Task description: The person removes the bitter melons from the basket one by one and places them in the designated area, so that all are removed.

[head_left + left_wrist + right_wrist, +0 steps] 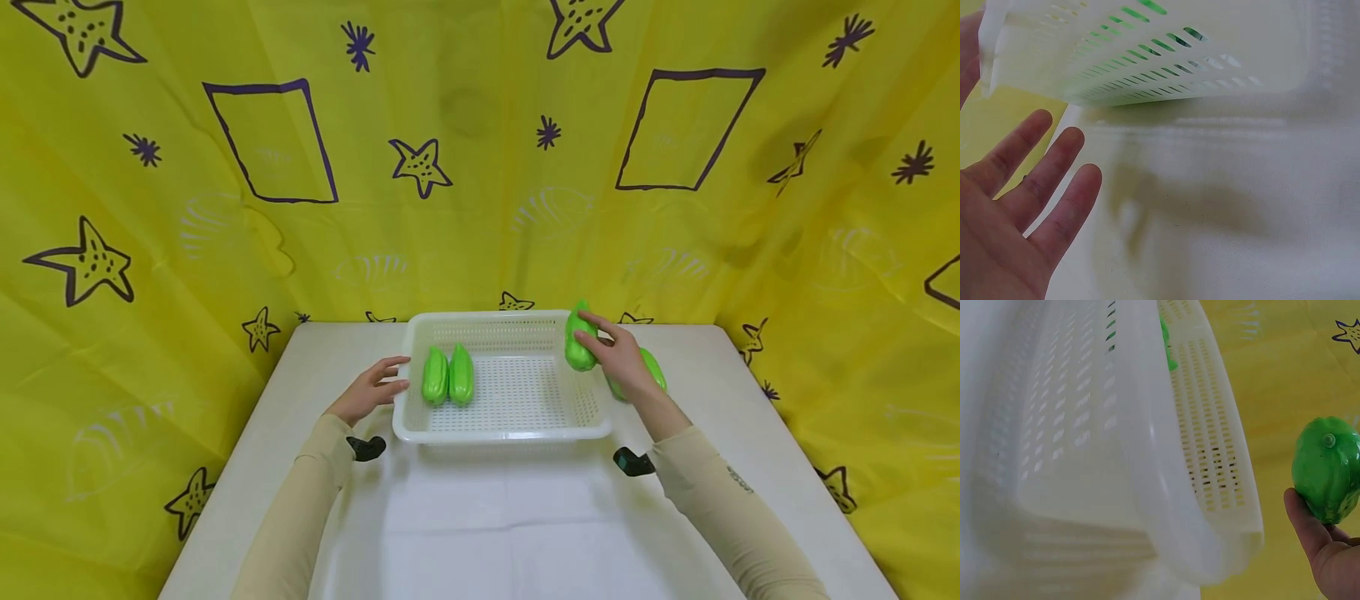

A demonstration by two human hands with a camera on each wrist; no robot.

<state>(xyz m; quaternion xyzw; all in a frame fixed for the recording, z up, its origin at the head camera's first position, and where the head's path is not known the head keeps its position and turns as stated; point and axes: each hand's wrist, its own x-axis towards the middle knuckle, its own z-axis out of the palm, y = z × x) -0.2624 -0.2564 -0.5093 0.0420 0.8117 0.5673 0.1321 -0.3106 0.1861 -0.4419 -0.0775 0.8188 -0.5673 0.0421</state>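
R hand (615, 354) has thumb & fingers bent round a green gourd (579, 348), about mid-length, held up at basket's R end; R wrist view shows it well apart from near rim. L hand (366, 393) has fingers spread & nearly straight, tips at L rim; no gourd in it. Handling (est.): held gourd prob. light & stiff, moulded-plastic look; glossy skin, so may slip or roll in a loose pinch; unlikely fragile. Best hold: thumb vs. fingers across the middle, using the lobes for grip; blunt end w/ small nub (1329, 440) gives less purchase. White basket (502, 436), perforated, sits on desk (450, 508). Inside at L end, two more gourds lie side by side, lengthwise: L one (435, 379), R one (462, 377). Outside basket to R, more green (655, 369) on desk, partly behind R hand & wrist; can't tell if one gourd or two. In the way: raised R wall & rim, to be cleared from above; R forearm blocks part of view. Blk. wrist units (366, 448) by both cuffs could knock rim. Yellow curtain (472, 250) w/ star prints behind desk.
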